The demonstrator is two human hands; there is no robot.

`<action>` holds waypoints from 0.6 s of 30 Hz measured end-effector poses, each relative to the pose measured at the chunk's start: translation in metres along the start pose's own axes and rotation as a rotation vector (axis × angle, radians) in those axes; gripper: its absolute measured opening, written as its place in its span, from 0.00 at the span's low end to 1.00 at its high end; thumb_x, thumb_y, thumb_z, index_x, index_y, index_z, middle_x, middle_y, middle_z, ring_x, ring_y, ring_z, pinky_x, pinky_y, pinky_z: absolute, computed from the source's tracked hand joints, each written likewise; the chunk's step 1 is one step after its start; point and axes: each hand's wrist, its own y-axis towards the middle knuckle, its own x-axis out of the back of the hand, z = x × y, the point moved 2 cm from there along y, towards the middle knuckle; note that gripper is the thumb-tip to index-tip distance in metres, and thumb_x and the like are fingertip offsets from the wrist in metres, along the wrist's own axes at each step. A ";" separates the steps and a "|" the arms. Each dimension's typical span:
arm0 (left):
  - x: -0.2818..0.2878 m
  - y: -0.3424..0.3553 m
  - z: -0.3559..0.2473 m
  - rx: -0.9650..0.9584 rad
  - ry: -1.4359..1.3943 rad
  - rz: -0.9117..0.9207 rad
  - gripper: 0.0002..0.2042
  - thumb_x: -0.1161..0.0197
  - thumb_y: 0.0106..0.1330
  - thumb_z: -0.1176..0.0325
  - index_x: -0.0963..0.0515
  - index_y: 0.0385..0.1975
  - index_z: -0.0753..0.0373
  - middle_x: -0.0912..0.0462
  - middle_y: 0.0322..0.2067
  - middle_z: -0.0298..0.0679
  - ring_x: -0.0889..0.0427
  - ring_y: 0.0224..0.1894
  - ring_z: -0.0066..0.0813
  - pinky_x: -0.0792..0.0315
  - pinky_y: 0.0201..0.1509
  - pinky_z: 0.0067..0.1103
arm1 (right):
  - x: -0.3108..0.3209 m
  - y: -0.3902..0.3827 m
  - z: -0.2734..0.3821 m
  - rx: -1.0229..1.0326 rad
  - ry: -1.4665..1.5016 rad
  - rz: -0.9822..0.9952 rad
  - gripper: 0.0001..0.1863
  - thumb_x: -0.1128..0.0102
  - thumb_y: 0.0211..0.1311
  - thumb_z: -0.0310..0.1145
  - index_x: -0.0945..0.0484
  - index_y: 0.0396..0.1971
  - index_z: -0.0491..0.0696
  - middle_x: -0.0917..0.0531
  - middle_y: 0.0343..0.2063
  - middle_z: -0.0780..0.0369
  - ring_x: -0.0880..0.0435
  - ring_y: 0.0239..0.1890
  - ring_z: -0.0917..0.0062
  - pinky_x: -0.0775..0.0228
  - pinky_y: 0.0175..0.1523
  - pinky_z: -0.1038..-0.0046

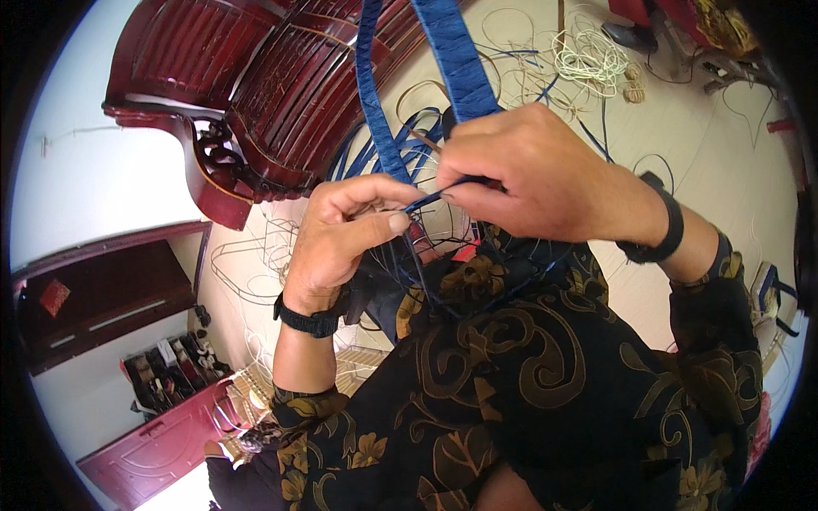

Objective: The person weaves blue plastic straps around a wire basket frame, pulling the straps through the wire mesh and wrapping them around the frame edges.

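A narrow dark blue strip runs between my two hands in front of my lap. My left hand pinches one part of it between thumb and fingers. Just to the right, my right hand is closed on the same strip, thumb against curled index finger. Below them lies a tangle of thin wires and dark strips over my lap, partly hidden by my hands. Two blue wrapped bands, a wide one and a narrower one, rise beyond my hands to the top edge. Their lower ends are partly covered.
A dark red wooden bench stands at the far left. Loose blue strips lie on the floor before it. A coil of pale cord and a small twine ball lie far right. Bent wire loops are at left.
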 end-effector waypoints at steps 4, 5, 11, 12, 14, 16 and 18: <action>0.000 -0.001 0.004 -0.009 -0.049 -0.023 0.11 0.36 0.59 0.77 0.17 0.42 0.71 0.15 0.36 0.36 0.19 0.38 0.19 0.26 0.46 0.17 | 0.001 0.008 -0.009 -0.004 0.078 0.025 0.07 0.42 0.50 0.28 0.22 0.17 0.43 0.23 0.14 0.53 0.21 0.20 0.58 0.31 0.27 0.62; 0.000 -0.001 0.005 -0.019 -0.051 -0.039 0.12 0.36 0.59 0.77 0.17 0.42 0.71 0.15 0.36 0.36 0.19 0.38 0.18 0.26 0.46 0.17 | 0.001 0.009 -0.010 0.002 0.081 0.037 0.07 0.42 0.50 0.28 0.22 0.17 0.43 0.23 0.14 0.53 0.21 0.20 0.58 0.32 0.27 0.62; -0.002 -0.003 0.007 -0.028 0.039 -0.107 0.16 0.31 0.58 0.69 0.18 0.43 0.73 0.14 0.35 0.43 0.20 0.34 0.23 0.27 0.43 0.19 | -0.003 0.009 -0.016 0.022 0.147 0.017 0.07 0.42 0.48 0.28 0.23 0.15 0.43 0.24 0.14 0.52 0.22 0.19 0.57 0.33 0.27 0.61; -0.001 -0.003 0.009 -0.039 0.034 -0.114 0.16 0.32 0.58 0.69 0.18 0.43 0.73 0.14 0.35 0.43 0.20 0.34 0.23 0.28 0.43 0.20 | -0.003 0.010 -0.016 0.039 0.158 0.011 0.07 0.42 0.47 0.29 0.23 0.14 0.43 0.24 0.14 0.52 0.22 0.19 0.57 0.33 0.27 0.61; 0.003 -0.004 0.015 -0.058 0.021 -0.121 0.16 0.32 0.58 0.69 0.19 0.43 0.73 0.14 0.35 0.44 0.20 0.33 0.23 0.28 0.42 0.20 | -0.001 0.013 -0.018 0.012 0.154 0.048 0.07 0.41 0.46 0.29 0.22 0.15 0.43 0.23 0.14 0.52 0.22 0.19 0.57 0.32 0.27 0.62; 0.005 -0.003 0.018 -0.066 -0.009 -0.124 0.16 0.32 0.58 0.69 0.19 0.42 0.73 0.14 0.36 0.45 0.20 0.33 0.23 0.28 0.43 0.19 | -0.001 0.013 -0.020 -0.034 0.186 0.062 0.06 0.41 0.46 0.29 0.21 0.16 0.43 0.22 0.14 0.53 0.21 0.19 0.58 0.32 0.27 0.63; 0.004 -0.003 0.019 -0.074 -0.022 -0.139 0.15 0.33 0.58 0.69 0.19 0.42 0.72 0.14 0.35 0.45 0.21 0.33 0.23 0.28 0.44 0.20 | -0.002 0.013 -0.024 -0.080 0.264 0.059 0.06 0.40 0.45 0.29 0.19 0.17 0.43 0.21 0.15 0.53 0.20 0.19 0.58 0.31 0.27 0.64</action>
